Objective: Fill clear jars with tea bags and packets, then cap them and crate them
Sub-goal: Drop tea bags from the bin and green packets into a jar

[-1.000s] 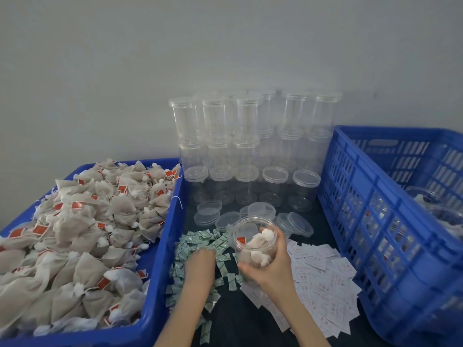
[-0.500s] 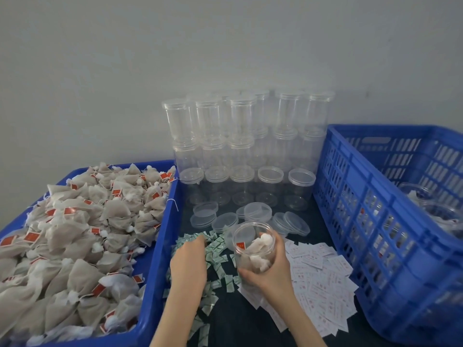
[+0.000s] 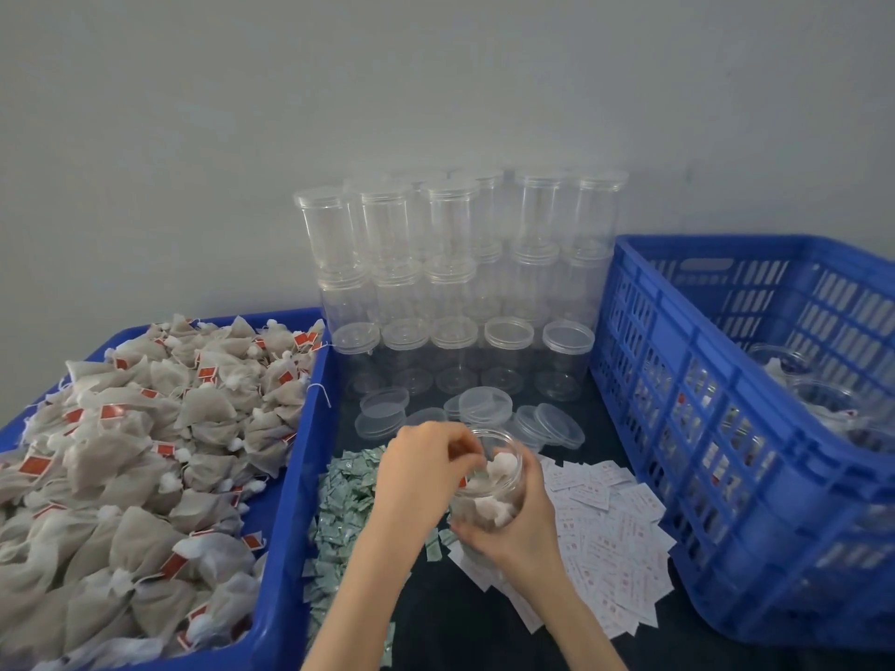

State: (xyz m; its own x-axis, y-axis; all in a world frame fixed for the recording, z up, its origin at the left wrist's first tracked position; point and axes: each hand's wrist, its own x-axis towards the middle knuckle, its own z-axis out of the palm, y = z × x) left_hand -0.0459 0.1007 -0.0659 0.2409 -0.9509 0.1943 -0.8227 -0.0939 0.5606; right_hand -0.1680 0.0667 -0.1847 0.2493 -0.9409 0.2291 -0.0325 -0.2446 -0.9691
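Between 2 blue bins [image 3: 290, 477], the right hand [image 3: 518, 530] grips the jar [image 3: 494, 481]; left fingers [image 3: 450, 445] pinch at its mouth.

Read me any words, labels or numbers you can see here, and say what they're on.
None can be read.
White packets: red print, too blurred.
Green packets: markings too small.
Red tags on the tea bags: no legible text.
Clear jars, lids and blue crate: no labels visible.

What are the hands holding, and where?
The right hand grips the jar around its lower side. The left hand reaches over its open mouth; what it pinches cannot be told.
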